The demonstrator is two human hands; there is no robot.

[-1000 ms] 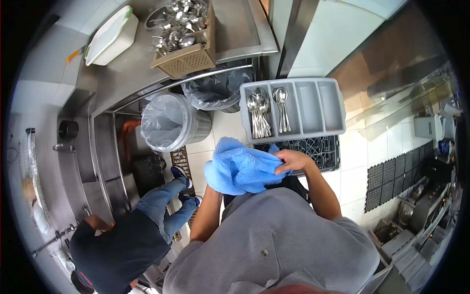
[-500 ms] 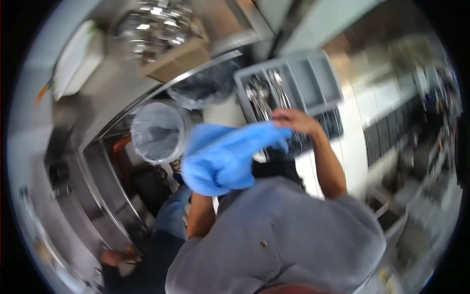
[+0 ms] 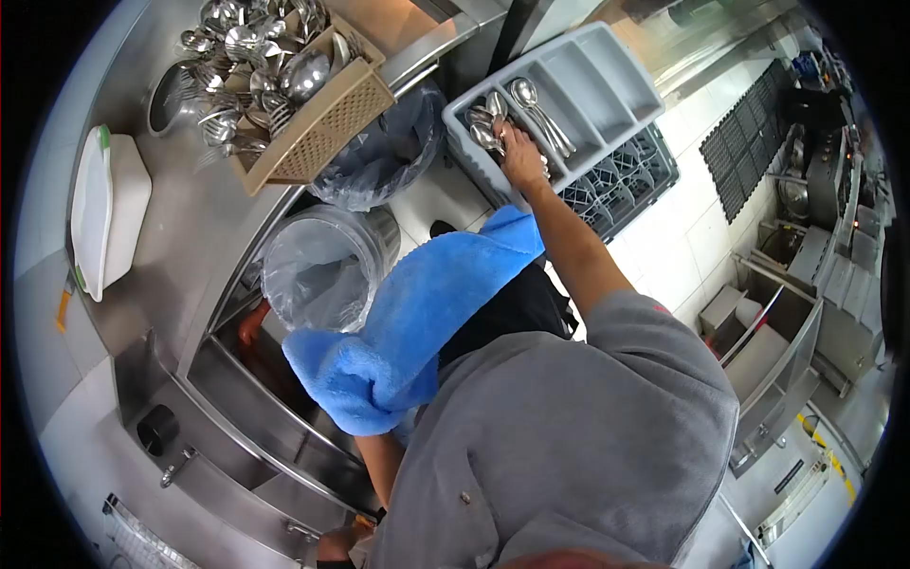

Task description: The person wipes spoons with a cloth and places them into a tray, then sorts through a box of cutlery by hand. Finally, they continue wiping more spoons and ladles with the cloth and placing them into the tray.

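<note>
Head view: right hand in leftmost compartment of gray tray, fingers bent down onto spoons; can't tell if it grips any. Left forearm goes under blue cloth; left hand hidden there, grip can't be told. Cloth stretches across front of body up to right forearm. More spoons in next compartment. Black rack below tray. Tan basket heaped with cutlery sits on metal counter, white tub also there. Lined bin beside cloth.
</note>
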